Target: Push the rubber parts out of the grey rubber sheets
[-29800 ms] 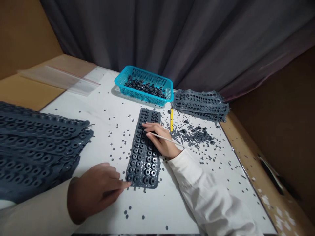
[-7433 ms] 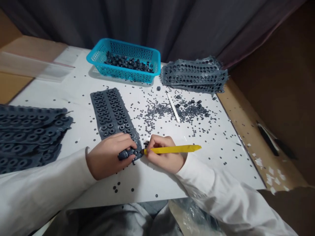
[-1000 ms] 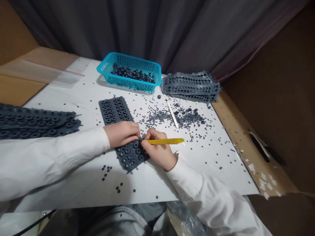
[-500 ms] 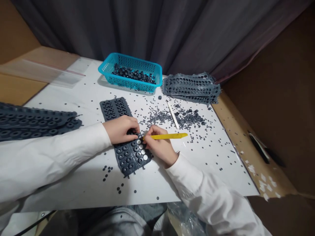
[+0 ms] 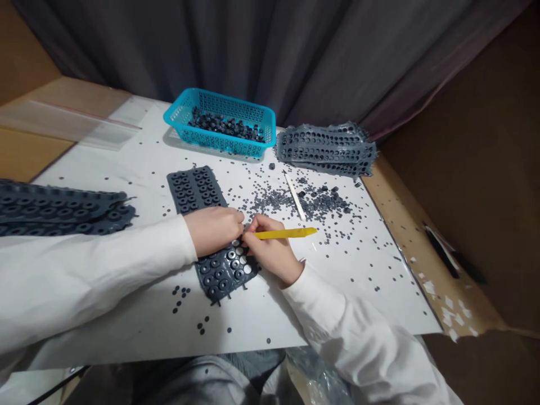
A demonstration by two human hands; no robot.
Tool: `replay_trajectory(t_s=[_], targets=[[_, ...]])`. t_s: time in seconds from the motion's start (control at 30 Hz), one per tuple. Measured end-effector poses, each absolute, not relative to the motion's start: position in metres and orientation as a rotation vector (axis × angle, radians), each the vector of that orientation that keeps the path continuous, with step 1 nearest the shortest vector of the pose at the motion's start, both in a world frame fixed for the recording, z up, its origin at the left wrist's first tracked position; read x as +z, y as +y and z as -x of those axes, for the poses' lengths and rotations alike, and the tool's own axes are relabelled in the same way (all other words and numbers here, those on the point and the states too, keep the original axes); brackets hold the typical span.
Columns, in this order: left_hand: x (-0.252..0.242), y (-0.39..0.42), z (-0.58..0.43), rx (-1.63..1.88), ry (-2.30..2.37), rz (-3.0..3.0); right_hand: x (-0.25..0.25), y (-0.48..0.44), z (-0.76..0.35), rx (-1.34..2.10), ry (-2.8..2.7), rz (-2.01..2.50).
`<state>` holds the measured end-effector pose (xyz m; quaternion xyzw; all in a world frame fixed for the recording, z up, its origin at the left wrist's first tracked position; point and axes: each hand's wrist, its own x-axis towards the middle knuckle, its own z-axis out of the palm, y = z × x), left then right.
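Observation:
A dark grey rubber sheet (image 5: 213, 275) moulded with rows of ring-shaped pieces lies at an angle on the white tabletop. Several round spots along its right side look white or pale. Across its middle rests my left hand (image 5: 215, 228), fingers curled down beside my right fingertips; what they pinch, if anything, is hidden. My right hand (image 5: 272, 247) grips a yellow stick-like tool (image 5: 289, 233) near its left end, the other end pointing right. The tool's working tip is covered by my fingers at the sheet's right edge.
Behind stands a blue basket (image 5: 177, 116) of small dark pieces, beside stacked perforated grey sheets (image 5: 327, 149). Small dark discs (image 5: 274, 199) are scattered around a slim white tool (image 5: 294, 196). More ringed sheets (image 5: 63, 208) lie left, near a clear plastic bag (image 5: 84, 121).
My left hand has slid slightly right and towards me over the sheet, its thumb now out of sight. My right hand keeps its grip on the yellow tool. The view has shifted a little.

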<state>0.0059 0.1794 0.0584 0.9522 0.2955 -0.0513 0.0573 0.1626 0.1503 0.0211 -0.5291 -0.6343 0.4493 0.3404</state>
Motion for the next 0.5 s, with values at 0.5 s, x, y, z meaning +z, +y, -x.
replay_trajectory(t_s=[0.5], targets=[[0.109,0.264,0.054,0.609,1.503,-2.214,0.019,0.150,-0.164,1.386,-1.458,1.311]])
